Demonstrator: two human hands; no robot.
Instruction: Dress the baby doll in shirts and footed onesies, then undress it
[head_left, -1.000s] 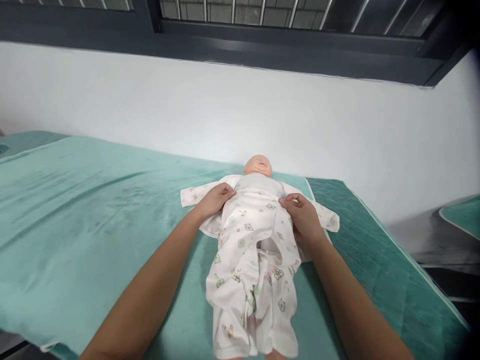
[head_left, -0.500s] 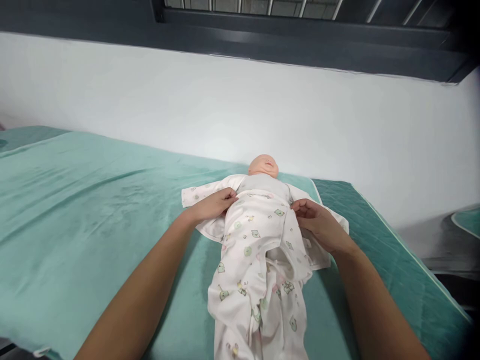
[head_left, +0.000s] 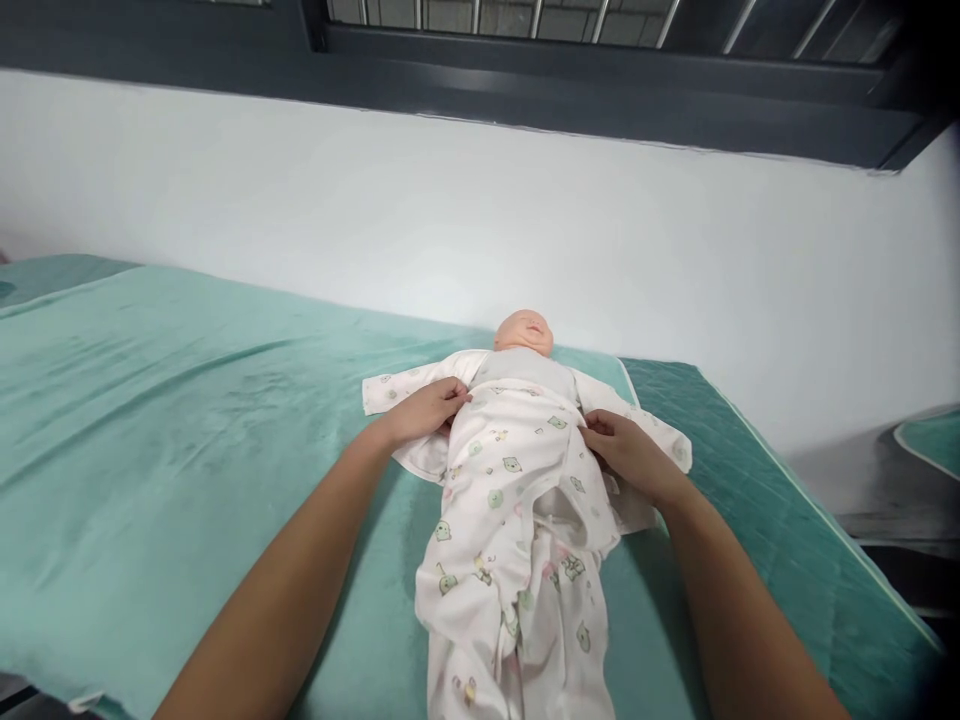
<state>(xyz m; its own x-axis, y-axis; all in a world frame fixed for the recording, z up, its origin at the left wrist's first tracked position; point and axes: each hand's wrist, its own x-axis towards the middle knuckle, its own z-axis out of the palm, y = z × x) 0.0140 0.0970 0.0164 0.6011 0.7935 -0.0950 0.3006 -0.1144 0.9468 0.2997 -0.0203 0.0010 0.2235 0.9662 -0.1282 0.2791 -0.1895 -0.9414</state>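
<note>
A baby doll (head_left: 525, 332) lies on its back on a teal bed cover (head_left: 172, 420), dressed in a white romper (head_left: 517, 500) printed with small green and yellow animals. My left hand (head_left: 424, 410) pinches the romper's left front flap near the doll's chest. My right hand (head_left: 630, 455) grips the romper's right front edge at the doll's side, fingers curled on the cloth. Both sleeves lie spread out to the sides. The romper's legs run down to the frame's bottom edge.
A white wall (head_left: 480, 220) rises right behind the bed, with a dark window frame (head_left: 525, 90) and bars above. The bed's right edge (head_left: 795, 490) drops to a dark floor. Another teal pad (head_left: 930, 440) shows at far right.
My right hand has slid outward and lower along the romper's right edge, pulling the flap. My left hand has stayed at the chest. The view has shifted slightly.
</note>
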